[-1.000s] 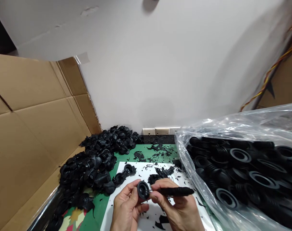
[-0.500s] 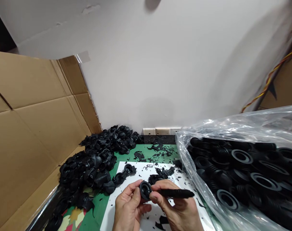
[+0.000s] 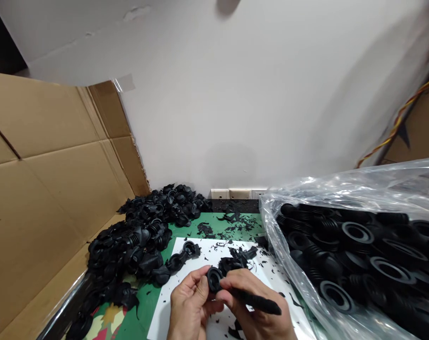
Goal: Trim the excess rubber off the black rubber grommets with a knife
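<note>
Between the thumb and fingers of my left hand (image 3: 188, 302) is a round black rubber part (image 3: 214, 279), its ring-shaped opening facing me. My right hand (image 3: 248, 282) grips a slim tool with a black handle (image 3: 258, 301), like a pen or small knife. Its working tip is at the ring's right edge, hidden by my fingers. Both hands are over a white sheet (image 3: 164, 309). Just beyond them lies a heap of black rubber scraps (image 3: 237, 259), and similar cut rubber pieces (image 3: 189, 249) lie at the sheet's upper left.
A big pile of black rubber pieces (image 3: 132, 241) lies on the left against a cardboard panel (image 3: 58, 189). On the right, a clear plastic bag (image 3: 271, 226) holds many ribbed black rubber parts (image 3: 336, 296). Shavings dot the green mat (image 3: 186, 231). A wall (image 3: 242, 94) stands behind.
My right hand has turned, so the tool handle's rear end now slants lower toward me. The rubber part is slightly tilted and stays in my left fingers.
</note>
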The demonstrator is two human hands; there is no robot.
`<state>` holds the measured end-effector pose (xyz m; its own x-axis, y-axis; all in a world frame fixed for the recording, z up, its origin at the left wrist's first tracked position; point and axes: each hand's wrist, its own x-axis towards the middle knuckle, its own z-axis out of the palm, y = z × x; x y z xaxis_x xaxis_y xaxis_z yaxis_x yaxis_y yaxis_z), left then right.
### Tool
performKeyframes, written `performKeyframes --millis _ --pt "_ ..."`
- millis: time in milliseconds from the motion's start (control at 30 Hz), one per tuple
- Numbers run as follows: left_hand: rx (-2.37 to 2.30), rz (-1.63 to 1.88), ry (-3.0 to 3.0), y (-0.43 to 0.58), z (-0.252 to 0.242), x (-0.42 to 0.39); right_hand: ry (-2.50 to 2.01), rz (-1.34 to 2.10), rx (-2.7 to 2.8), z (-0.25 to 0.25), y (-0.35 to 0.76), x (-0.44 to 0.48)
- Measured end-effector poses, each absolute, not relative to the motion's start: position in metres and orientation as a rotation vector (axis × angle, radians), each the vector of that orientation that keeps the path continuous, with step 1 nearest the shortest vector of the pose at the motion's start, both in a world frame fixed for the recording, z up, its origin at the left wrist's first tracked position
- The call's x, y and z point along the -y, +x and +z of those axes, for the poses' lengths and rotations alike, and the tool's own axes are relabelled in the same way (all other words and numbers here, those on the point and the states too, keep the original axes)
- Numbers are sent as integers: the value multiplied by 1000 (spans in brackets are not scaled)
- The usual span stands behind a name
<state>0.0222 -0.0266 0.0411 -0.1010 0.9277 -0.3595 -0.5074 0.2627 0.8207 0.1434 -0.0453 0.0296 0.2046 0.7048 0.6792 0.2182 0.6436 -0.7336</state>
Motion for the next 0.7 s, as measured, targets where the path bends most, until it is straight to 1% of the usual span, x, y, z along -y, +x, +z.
performKeyframes --millis 133,233,300,400,567,700 --pt "-1044 1256 502 21 35 26 -869 250 1562 33 144 47" --pt "-1011 1231 522 22 36 28 -902 155 1529 31 141 48" --pt "-1009 1223 533 23 39 30 -901 159 1463 31 140 48" --pt "-1027 1245 541 24 45 31 -881 291 1300 35 144 46" --pt "-1023 1267 576 23 52 33 -936 649 1124 47 153 46" --pt "-1033 1275 584 23 54 33 -918 749 1165 45 151 46"
